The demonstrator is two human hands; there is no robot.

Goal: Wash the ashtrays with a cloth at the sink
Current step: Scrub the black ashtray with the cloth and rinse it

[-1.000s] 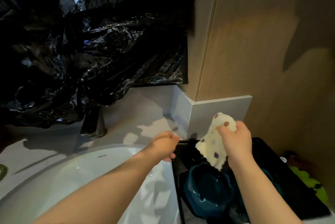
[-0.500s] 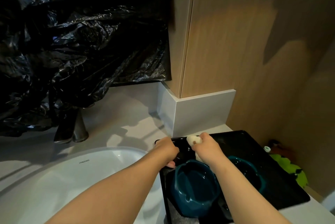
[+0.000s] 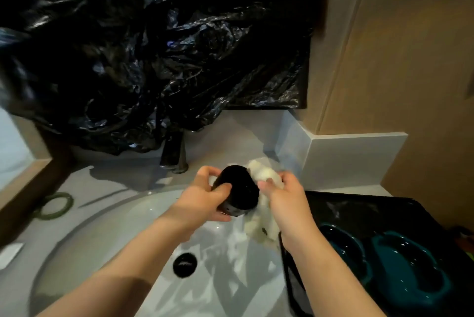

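- Left grip point(image 3: 202, 198): fingers and thumb curled round a black ashtray point(image 3: 239, 189), thumb on the near side, fingertips over the far rim. The ashtray is held clear above the sink point(image 3: 128, 227), tilted on its side.
- Right grip point(image 3: 284, 196): fingers closed on a white cloth point(image 3: 261, 174), bunched between the fingers and the right side of the black ashtray. The cloth touches the ashtray; a loose end hangs below the right grip towards the basin. Motion blur obscures the fingertips.
- The two grips sit close together, with the ashtray and cloth between them.
- Drain point(image 3: 185, 265): dark round opening in the basin, below and nearer than the left grip.
- Tap point(image 3: 174, 155): dark metal base standing on the bench point(image 3: 115, 178), just beyond the left grip. Its upper part is hidden by black plastic sheeting point(image 3: 154, 60), which covers the wall above.
- Black tray point(image 3: 359, 204): on the bench immediately right of the right grip, its left edge beside the basin rim.
- Two teal ashtrays lie side by side on the tray, both wet and glossy: the nearer one point(image 3: 343, 247) just beside the right forearm, the farther one point(image 3: 410, 265) to its right.
- Green ring point(image 3: 53, 206): flat on the bench, well left of the left grip.
- Wood panelling point(image 3: 397, 60): rises beyond and to the right of the right grip.
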